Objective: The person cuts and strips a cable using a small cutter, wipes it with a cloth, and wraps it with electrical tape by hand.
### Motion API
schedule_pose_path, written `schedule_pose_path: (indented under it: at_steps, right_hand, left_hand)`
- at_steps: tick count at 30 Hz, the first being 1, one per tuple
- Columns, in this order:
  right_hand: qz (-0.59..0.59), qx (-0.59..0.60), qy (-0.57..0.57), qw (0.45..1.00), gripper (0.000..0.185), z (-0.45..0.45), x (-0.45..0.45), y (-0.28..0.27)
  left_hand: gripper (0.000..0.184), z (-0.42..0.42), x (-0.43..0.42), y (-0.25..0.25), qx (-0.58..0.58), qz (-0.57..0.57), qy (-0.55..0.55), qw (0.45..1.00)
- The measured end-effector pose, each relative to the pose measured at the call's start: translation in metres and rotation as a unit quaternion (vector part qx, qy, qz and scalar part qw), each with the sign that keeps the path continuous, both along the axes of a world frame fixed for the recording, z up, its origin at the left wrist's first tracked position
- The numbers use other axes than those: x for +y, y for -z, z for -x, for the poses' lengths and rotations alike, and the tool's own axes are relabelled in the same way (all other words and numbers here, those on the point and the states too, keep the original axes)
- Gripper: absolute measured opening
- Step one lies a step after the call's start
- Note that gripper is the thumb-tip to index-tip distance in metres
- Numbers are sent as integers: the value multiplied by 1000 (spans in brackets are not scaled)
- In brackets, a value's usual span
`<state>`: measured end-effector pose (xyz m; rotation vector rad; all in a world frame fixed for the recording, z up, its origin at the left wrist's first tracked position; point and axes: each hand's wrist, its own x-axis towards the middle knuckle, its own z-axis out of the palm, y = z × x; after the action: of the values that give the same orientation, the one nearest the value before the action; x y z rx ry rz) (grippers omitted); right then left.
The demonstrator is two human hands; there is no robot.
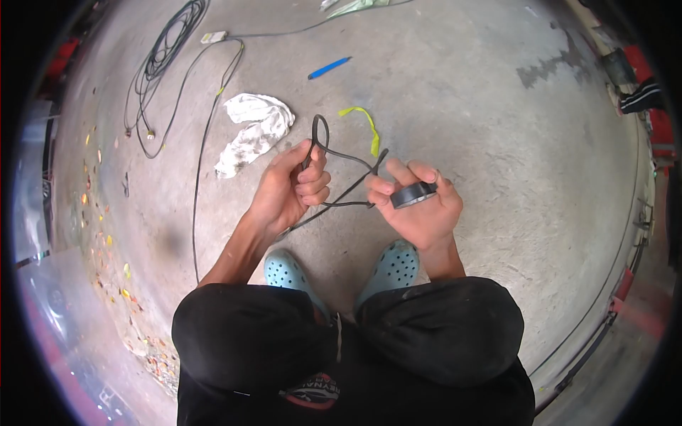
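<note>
My left hand (293,186) is closed around a black cable (347,192), part of which rises above the fingers in a narrow loop. The cable crosses itself between my two hands, and one stretch runs down beside my left wrist. In my right hand (424,213) a roll of black tape (414,194) is gripped between thumb and fingers. The cable also meets the fingertips of this hand; whether they pinch it is hard to tell. A yellow-green strip (370,128) lies on the floor just beyond the cable.
A white cloth (257,131) and a blue pen-like tool (329,68) lie on the concrete floor. At the upper left are a coiled cord (158,65) and a white box (213,37) on a cable. Light-blue clogs (395,268) are below my hands. Someone's leg (641,97) shows far right.
</note>
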<state>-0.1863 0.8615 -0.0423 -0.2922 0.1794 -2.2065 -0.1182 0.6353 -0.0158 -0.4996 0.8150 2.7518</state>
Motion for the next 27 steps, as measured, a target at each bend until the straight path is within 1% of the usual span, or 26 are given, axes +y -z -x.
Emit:
schedule_pose_path:
  at_steps: [3,6,9,11,12,14,15,17,21,24,27]
  right_hand:
    - [9,-41,34,999,17,5,7,-2]
    - [-11,-53,30,998,17,6,13,2]
    - [-54,-62,-1,997,18,5,18,-1]
    - [-92,-44,-19,995,16,5,19,-7]
    - [-111,-35,-28,993,15,5,19,-9]
    - [-106,-71,-9,992,16,5,24,-11]
    - [-103,-89,1,991,17,6,29,-12]
    - [-101,-82,9,991,17,11,44,-12]
    - [-103,-82,13,991,17,13,50,-12]
    - [-149,-58,26,987,17,13,52,-19]
    - [-115,-69,34,990,17,14,54,-18]
  left_hand:
    - [28,-3,-6,-5,21,99,47,994]
    - [28,-6,-14,-8,15,193,94,977]
    - [28,-10,-21,-8,4,256,118,959]
    - [29,-13,-25,-8,-3,288,131,948]
    - [30,-15,-28,-7,-6,298,126,946]
    - [30,-19,-35,-6,-11,316,117,942]
    - [30,-22,-42,-7,-28,314,92,945]
    - [30,-29,-59,-10,-60,310,41,948]
    - [30,-31,-73,-7,-86,311,-8,947]
    - [28,-31,-77,-5,-77,292,-36,953]
    - [28,-31,-84,-3,-66,266,-56,960]
